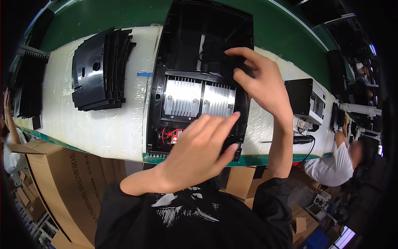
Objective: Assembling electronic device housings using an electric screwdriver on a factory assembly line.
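A large black plastic housing [156, 112] lies in front of me, holding two silver finned heat sinks [182, 97] side by side. Red wires [167, 135] show below the left heat sink. My left hand [195, 149] is over the housing's lower right part, its fingers stretched out and the thumb apart; nothing shows in it. At the upper right of the housing, my right hand [265, 81] curls its index finger and thumb around something dark. Black on black hides what it is.
Curved black plastic panels [93, 70] stand stacked left of the housing on a white-covered table [139, 50]. On the right are a black-and-white device [304, 99] and a black-handled tool [302, 140]. Cardboard boxes [62, 182] stand below the left edge. Another person [331, 166] sits at right.
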### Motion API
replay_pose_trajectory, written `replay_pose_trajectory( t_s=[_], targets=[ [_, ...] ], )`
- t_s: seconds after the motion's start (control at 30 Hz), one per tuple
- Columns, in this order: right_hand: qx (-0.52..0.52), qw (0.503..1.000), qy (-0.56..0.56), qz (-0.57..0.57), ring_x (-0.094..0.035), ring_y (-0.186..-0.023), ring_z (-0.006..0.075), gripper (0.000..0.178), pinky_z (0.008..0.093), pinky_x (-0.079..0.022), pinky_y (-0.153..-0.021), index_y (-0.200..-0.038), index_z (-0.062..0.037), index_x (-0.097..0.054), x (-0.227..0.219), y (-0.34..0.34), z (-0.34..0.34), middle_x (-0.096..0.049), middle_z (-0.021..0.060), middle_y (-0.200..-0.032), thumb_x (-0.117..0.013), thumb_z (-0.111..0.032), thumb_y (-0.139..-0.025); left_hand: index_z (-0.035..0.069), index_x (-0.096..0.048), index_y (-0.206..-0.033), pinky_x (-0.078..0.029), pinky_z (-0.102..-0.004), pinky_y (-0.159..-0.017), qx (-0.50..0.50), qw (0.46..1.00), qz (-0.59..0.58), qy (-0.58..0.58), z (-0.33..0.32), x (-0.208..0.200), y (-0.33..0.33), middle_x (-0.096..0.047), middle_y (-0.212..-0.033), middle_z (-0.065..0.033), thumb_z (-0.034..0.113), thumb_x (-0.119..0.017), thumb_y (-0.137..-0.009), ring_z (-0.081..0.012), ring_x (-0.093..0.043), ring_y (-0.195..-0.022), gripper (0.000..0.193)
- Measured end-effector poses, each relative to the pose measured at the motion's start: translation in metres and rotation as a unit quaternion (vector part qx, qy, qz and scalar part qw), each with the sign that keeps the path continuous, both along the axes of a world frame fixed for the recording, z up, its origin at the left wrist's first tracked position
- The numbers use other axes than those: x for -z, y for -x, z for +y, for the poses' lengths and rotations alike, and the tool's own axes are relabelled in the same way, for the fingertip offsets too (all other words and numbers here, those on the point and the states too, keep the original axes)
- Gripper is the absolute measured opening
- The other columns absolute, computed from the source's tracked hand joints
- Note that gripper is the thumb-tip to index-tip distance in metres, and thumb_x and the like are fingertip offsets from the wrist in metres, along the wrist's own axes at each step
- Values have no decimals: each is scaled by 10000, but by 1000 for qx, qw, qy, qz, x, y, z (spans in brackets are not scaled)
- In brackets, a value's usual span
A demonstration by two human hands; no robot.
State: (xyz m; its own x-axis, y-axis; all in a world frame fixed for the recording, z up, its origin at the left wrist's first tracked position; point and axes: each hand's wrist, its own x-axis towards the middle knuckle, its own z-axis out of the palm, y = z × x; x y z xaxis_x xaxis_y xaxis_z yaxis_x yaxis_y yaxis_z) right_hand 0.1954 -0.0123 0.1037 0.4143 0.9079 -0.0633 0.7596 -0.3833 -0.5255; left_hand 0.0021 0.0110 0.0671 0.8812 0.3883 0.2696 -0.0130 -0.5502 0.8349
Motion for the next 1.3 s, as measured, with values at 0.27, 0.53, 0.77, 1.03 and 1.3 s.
replay_pose_trajectory(
  t_s=[0.27,0.53,0.77,1.03,1.3],
  targets=[
    [28,742,-338,-579,-635,-777,288,89,286,-566,-581,-828,92,-638,-52,20,-82,-602,238,-916,-598,51,-761,39,-557,-1064,-436,-340,-739,95,994,-7,43,-16,4,-15,-576,-854,-75,101,-643,-798,-247,-542,-765,287],
    [85,669,-545,-499,-471,-494,219,177,305,-362,-439,-773,89,-575,-27,54,-193,-483,139,-607,-560,-28,-641,80,-626,-941,-445,-324,-703,51,998,-31,29,-4,12,-1,-588,-853,-42,84,-708,-705,-228,-554,-783,251],
    [374,917,139,-10,-554,-582,250,255,323,-437,-571,-966,-24,-626,-59,104,-231,-573,123,-675,-619,-37,-712,76,-639,-915,-456,-318,-700,112,994,0,-7,-3,4,-13,-547,-796,-35,123,-762,-646,-211,-529,-812,300],
    [56,998,-19,35,-594,-930,321,510,381,-470,-789,-1106,-14,-587,-14,79,-171,-590,169,-1052,-755,-264,-694,23,-637,-901,-442,-335,-653,98,994,-30,-38,-6,12,-18,-577,-761,-62,134,-753,-662,-230,-540,-732,288],
    [147,903,203,349,-535,-469,107,255,265,-397,-479,-877,3,-634,-22,58,-161,-527,54,-491,-466,-181,-932,53,-651,-928,-480,-326,-714,167,980,86,59,-5,3,-17,-619,-771,-47,146,-774,-665,-222,-576,-774,305]
  ],
)
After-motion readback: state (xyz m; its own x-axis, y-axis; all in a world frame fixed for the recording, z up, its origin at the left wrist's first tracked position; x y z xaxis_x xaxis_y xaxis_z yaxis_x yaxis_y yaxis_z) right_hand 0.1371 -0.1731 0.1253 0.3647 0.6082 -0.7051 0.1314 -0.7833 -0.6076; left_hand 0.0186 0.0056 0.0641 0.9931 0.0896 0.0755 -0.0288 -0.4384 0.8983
